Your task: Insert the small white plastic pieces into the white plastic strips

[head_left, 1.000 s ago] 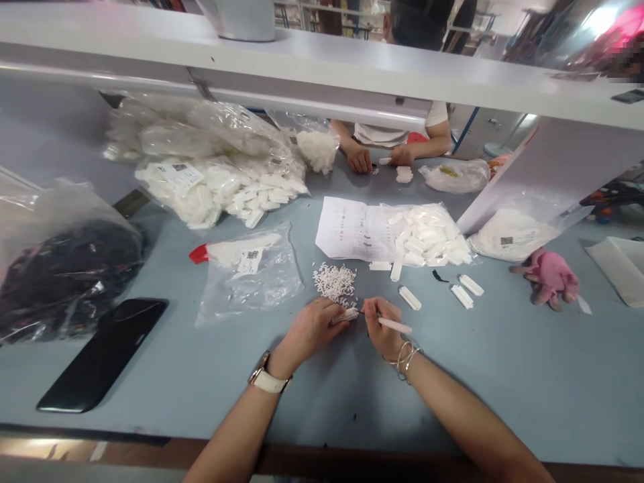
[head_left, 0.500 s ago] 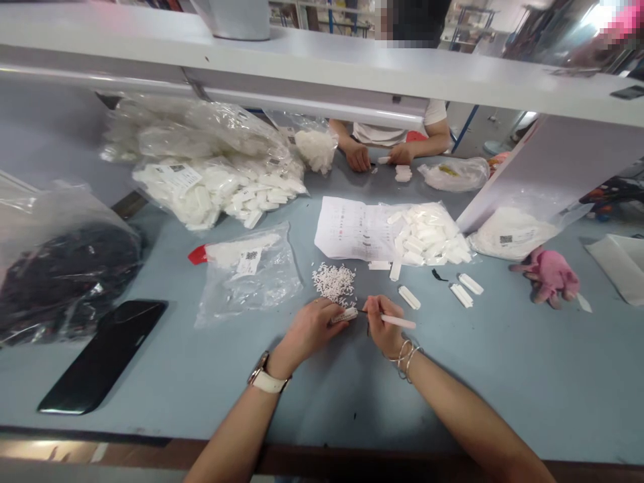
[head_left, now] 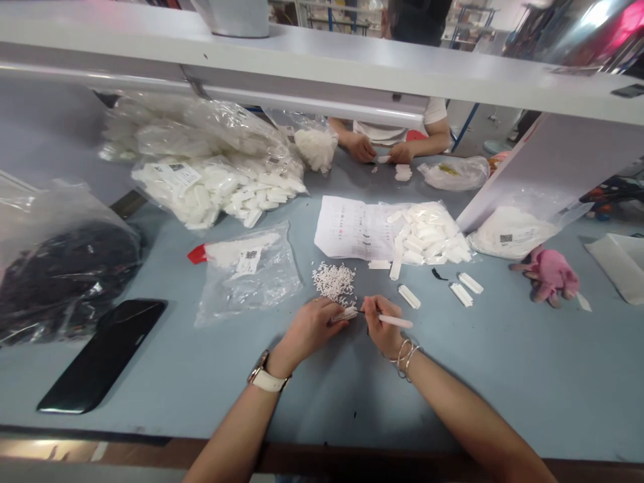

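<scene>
Blue-grey worktable (head_left: 201, 382) | left hand (head_left: 312, 327) pinches white block (head_left: 346, 314) just beside pellet pile (head_left: 332, 280), seemingly to steady it | right hand (head_left: 383, 327) clasps pale-handled tool (head_left: 397, 321) near its tip, probably for control | pile apparently placed for easy reach

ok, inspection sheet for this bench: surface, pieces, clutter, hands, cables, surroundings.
Surface: blue-grey table, dark speck near the front edge.
Pieces: white part, pale-handled tool, heap of small white bits.
Clutter: crumpled clear bag, black slab, pink plush toy.
Hands: left hand grips the white part; right hand holds the pale-handled tool, its tip toward the part's end.
Cables: nothing seen.
Surroundings: white shelf above, co-worker's hands across the table.
</scene>
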Tool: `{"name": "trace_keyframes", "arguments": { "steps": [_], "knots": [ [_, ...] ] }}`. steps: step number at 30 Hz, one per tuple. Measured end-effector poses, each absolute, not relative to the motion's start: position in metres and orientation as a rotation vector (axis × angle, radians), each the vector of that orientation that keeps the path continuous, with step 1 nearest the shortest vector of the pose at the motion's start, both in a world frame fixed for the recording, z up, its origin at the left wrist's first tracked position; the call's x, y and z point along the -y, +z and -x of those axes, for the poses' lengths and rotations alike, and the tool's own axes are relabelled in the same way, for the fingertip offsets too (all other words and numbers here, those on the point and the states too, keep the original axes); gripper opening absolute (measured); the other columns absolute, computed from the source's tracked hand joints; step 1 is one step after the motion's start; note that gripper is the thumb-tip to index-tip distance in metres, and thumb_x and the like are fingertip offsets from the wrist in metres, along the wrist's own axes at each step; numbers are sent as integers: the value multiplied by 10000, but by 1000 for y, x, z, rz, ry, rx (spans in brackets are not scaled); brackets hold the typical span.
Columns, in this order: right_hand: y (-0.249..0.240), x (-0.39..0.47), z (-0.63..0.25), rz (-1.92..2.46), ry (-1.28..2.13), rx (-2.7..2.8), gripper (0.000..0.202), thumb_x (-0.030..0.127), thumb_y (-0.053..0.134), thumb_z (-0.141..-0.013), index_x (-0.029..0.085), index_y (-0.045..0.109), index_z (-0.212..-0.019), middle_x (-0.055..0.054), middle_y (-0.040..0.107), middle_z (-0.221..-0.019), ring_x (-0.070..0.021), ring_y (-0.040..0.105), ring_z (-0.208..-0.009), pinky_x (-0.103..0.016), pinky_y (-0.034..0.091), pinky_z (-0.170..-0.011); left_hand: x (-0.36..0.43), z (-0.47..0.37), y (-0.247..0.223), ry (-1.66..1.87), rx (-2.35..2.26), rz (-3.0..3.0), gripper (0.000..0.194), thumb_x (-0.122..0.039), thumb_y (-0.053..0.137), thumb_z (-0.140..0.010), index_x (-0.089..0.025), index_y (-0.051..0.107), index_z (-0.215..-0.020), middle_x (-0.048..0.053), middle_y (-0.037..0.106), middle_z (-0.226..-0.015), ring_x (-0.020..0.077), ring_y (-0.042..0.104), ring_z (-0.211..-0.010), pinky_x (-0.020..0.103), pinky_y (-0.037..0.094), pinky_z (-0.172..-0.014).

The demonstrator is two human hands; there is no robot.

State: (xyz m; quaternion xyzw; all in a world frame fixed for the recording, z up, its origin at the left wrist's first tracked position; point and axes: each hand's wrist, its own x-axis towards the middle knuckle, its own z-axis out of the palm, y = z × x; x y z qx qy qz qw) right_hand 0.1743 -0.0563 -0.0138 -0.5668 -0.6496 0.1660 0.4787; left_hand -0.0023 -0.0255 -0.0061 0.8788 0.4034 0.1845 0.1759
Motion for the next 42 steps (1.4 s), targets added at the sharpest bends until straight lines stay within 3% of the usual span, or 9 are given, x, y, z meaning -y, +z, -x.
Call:
{"name": "trace_keyframes", "arguments": {
  "steps": [10,42],
  "knots": [
    [-13,54,-173,1403,301,1647,425,377,354,-950,204,449,-573,14,499,-488,-101,451,-458,-233,347,-483,26,3,-8,540,-1166,-2487,195,-320,552,-860,-180,630,-750,26,585,-688,154,538,-659,252,400,-590],
    [-12,59,-175,1367,456,1568,416,419,361,-941,198,512,-622,23,495,-494,-108,487,-475,-226,393,-502,26,2,-5,530,-1151,-2472,172,-303,557,-857,-179,631,-765,22,586,-685,157,537,-662,256,394,-592]
  ]
}}
